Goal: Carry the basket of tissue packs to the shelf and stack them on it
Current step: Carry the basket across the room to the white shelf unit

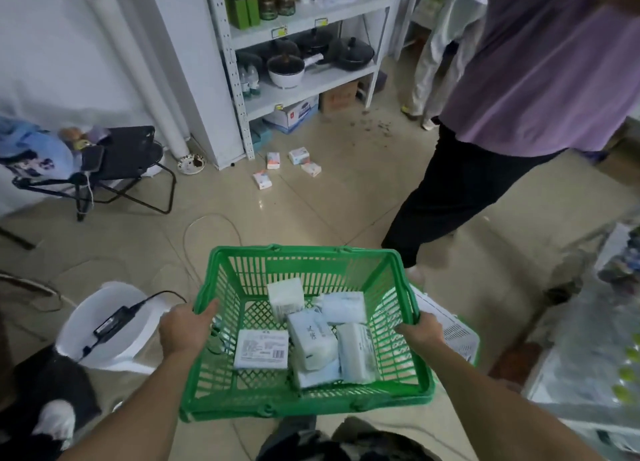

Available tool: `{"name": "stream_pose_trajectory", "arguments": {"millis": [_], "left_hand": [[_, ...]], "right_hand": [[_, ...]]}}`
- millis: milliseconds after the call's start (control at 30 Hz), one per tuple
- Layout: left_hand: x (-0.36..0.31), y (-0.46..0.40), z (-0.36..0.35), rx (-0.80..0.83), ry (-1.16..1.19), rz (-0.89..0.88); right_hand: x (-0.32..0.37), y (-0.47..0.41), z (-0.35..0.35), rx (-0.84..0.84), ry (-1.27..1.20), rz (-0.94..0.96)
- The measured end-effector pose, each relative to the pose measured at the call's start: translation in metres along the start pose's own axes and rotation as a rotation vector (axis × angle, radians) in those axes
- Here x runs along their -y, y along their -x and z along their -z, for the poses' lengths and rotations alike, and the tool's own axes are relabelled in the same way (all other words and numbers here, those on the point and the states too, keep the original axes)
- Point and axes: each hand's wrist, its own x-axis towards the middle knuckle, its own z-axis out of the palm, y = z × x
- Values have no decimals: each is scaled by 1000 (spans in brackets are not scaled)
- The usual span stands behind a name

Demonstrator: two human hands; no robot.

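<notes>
I hold a green plastic basket (304,256) in front of me above the floor. My left hand (185,329) grips its left rim, thumb on top. My right hand (420,330) grips the right rim. Several white tissue packs (313,339) lie loose in the basket's bottom. The white metal shelf (311,79) stands ahead at the top centre, with pans on its middle level and bottles above. Several more tissue packs (298,164) lie on the tiled floor in front of the shelf.
A person in a purple shirt and black trousers (485,148) walks across on the right. A black folding stool (128,162) with a phone and bags stands at the left. A white stool (110,325) carries a power adapter. Cables trail over the floor. Cardboard boxes sit under the shelf.
</notes>
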Motion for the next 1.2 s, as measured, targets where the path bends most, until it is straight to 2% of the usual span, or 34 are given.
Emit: {"name": "stream_pose_trajectory", "arguments": {"millis": [200, 600, 833, 1000, 1200], "left_hand": [[-70, -93, 0, -2, 73, 5], [-210, -238, -40, 29, -51, -56], [-286, -321, -45, -13, -5, -49], [-331, -398, -56, 36, 16, -14], [-397, -495, -59, 57, 10, -106]], "right_hand": [[74, -58, 16, -36, -36, -2], [175, -200, 57, -24, -97, -113], [266, -278, 86, -43, -74, -90], [338, -333, 95, -66, -49, -94], [414, -375, 109, -103, -73, -177]]}}
